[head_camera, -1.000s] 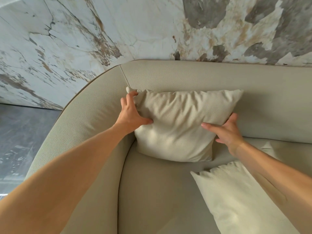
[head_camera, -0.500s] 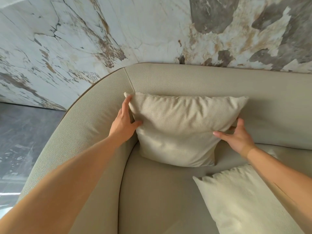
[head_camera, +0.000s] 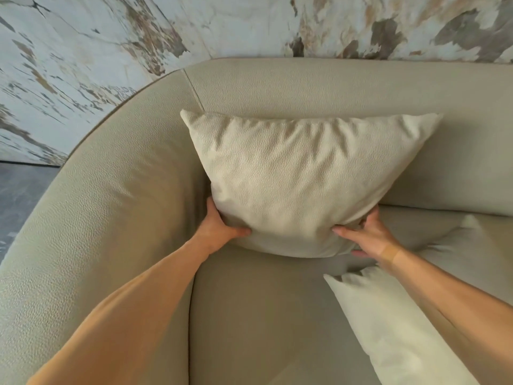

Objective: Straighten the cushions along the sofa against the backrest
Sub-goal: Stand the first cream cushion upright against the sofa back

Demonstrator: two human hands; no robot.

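Note:
A beige square cushion stands upright in the sofa's left corner, its top edge leaning on the backrest. My left hand grips its lower left corner, thumb on the front face. My right hand grips the lower right corner, fingers tucked behind and under it. A second, paler cushion lies flat on the seat at the lower right, partly under my right forearm.
The sofa's curved left armrest wraps around the corner. Behind it is a marbled wall, and dark grey floor shows at the far left.
Both hands have slid down from the cushion's upper sides to its two bottom corners. The cushion now sits higher and closer in view, squarer against the backrest.

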